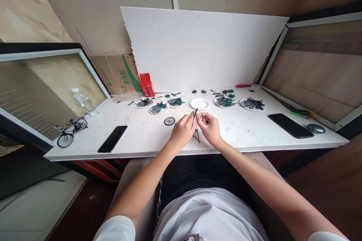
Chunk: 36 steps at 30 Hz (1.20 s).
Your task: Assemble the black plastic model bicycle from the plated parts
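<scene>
Above the front middle of the white table, my left hand (183, 130) is closed in a pinch on a thin dark bicycle part (195, 112), perhaps a small wheel seen edge-on. My right hand (209, 127) meets it from the other side, fingers pinched together; what they grip is hidden. Just under the fingers, between both hands, shows a black model bicycle frame piece (197, 135); I cannot tell whether it is held or lies on the table. A loose spoked wheel (169, 121) lies flat left of my left hand.
Behind the hands is a bare white plate (199, 104). Plates of black parts (252, 104) and green parts (225, 101) stand beside it, with several more leftward. A finished model bicycle (71, 131), a bottle (85, 101), two phones (112, 139) and a red box (147, 85) are around.
</scene>
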Motion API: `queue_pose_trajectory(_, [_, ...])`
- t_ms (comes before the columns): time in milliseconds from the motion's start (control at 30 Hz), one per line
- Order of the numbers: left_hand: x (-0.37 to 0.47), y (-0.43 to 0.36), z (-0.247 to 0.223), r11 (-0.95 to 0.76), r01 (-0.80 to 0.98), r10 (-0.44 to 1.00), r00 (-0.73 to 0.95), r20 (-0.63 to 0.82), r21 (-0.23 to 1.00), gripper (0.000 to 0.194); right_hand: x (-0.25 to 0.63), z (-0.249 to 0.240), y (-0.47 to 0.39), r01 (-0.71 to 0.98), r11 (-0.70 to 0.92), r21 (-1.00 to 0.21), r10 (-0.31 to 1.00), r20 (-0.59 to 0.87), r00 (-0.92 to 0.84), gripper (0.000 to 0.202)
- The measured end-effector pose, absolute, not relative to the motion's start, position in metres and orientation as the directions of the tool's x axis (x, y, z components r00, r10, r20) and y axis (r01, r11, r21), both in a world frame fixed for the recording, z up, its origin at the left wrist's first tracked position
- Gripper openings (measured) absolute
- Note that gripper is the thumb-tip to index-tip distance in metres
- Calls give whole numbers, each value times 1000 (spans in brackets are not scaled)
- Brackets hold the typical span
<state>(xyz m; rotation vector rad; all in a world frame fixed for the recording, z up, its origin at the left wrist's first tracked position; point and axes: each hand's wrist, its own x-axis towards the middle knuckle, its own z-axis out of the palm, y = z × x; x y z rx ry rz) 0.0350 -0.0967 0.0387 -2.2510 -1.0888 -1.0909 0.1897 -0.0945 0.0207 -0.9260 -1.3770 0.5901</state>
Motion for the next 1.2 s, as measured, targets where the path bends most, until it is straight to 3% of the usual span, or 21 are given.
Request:
queue_pose_trajectory(233, [33,-92,32,-559,812,427,457,781,-169,41,185,24,-99,78,470,-879,868,477,141,42])
queue_pose_trajectory(733, [33,-93,32,-560,817,473,452,756,-137,40,187,20,-97,178,507,-843,838,531,129,42])
queue_pose_trajectory(1200, [34,-92,29,-562,820,495,441,749,-111,39,186,22,-94,32,385,-922,918,387,91,53])
